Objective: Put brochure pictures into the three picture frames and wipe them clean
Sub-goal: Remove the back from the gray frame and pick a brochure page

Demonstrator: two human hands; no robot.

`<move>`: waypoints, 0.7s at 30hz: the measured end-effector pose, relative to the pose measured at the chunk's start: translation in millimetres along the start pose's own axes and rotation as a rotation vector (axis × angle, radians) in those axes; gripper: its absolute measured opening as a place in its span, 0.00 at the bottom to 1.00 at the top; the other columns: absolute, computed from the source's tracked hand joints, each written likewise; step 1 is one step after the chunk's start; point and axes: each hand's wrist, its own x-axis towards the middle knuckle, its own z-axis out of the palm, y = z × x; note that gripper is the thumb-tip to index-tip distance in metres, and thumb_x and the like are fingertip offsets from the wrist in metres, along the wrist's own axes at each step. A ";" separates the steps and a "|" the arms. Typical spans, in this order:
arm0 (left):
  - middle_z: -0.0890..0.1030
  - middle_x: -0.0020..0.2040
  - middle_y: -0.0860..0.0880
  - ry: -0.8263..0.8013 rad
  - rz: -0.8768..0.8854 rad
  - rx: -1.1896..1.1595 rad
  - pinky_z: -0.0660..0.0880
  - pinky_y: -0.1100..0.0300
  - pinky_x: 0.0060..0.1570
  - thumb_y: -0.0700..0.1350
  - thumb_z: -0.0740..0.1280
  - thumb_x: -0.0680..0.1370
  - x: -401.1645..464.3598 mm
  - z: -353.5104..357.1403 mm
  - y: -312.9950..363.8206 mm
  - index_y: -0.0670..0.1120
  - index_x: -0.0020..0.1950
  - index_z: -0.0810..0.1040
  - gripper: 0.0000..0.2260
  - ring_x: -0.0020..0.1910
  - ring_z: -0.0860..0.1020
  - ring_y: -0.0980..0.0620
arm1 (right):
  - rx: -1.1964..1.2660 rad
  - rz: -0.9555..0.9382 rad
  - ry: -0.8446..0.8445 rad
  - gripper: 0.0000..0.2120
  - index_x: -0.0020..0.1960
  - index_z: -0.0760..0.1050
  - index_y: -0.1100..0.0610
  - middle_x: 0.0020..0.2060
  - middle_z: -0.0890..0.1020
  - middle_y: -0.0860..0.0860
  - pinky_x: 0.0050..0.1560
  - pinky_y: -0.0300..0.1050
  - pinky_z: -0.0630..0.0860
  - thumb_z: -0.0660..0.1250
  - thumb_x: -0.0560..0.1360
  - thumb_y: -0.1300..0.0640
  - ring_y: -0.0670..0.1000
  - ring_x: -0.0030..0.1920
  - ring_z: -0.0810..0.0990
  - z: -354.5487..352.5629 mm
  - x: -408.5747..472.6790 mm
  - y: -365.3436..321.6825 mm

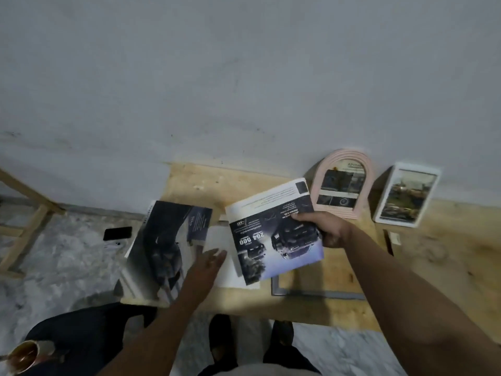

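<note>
Right hand (pixel 329 231) pinches the car brochure (pixel 273 234) by its edge, lifted over the wooden surface (pixel 339 308) above the grey frame (pixel 317 294). Left hand (pixel 207 263) has straight fingers, holding nothing, near the dark brochure (pixel 160 248). Pink arch frame (pixel 342 183) and white frame (pixel 406 196) already hold pictures. Risk: the one-edge pinch lets the page sag, crease or slip.

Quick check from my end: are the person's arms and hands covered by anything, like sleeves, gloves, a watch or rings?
Nothing that I can see. The left hand and right hand are bare, without gloves, and both forearms are uncovered to the picture's edge. No watch, ring or bracelet shows, though the view is slightly blurred.
</note>
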 end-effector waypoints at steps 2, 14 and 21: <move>0.83 0.61 0.47 -0.156 -0.140 -0.313 0.79 0.49 0.57 0.67 0.73 0.74 5.7 41.0 31.5 0.52 0.67 0.76 0.29 0.59 0.83 0.46 | 0.060 -0.023 0.068 0.23 0.67 0.77 0.64 0.61 0.83 0.63 0.67 0.61 0.75 0.76 0.74 0.57 0.65 0.62 0.82 -19.3 -12.8 20.6; 0.83 0.56 0.50 0.041 0.108 0.331 0.79 0.54 0.52 0.48 0.70 0.80 14.3 184.3 59.8 0.49 0.69 0.78 0.18 0.52 0.82 0.51 | 0.090 -0.201 0.745 0.08 0.56 0.80 0.59 0.48 0.87 0.58 0.50 0.53 0.82 0.71 0.79 0.57 0.59 0.48 0.86 -131.4 -54.4 149.2; 0.67 0.73 0.44 0.026 0.075 0.700 0.76 0.45 0.61 0.53 0.70 0.80 24.8 195.8 37.0 0.48 0.76 0.68 0.27 0.68 0.73 0.40 | -0.132 -0.161 0.788 0.12 0.50 0.77 0.57 0.45 0.85 0.51 0.49 0.52 0.81 0.77 0.74 0.55 0.56 0.48 0.85 -155.1 -32.6 169.3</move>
